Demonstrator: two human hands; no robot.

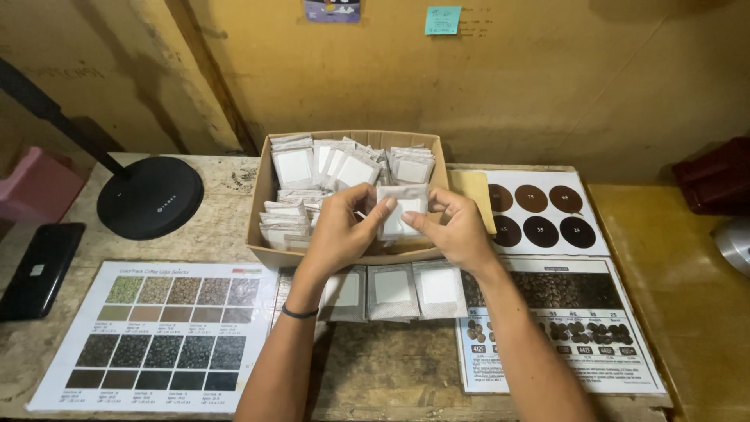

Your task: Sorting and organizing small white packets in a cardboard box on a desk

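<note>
both the left hand and right hand pinch one small grey sachet by its edges above the cardboard box, so a loosened fingertip grip could drop it among the others.

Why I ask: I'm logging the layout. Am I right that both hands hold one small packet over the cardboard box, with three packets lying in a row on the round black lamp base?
Not quite. The head view shows the left hand and right hand holding one packet over the cardboard box, but the three packets lie on the wooden table in front of the box, not on the lamp base.
</note>
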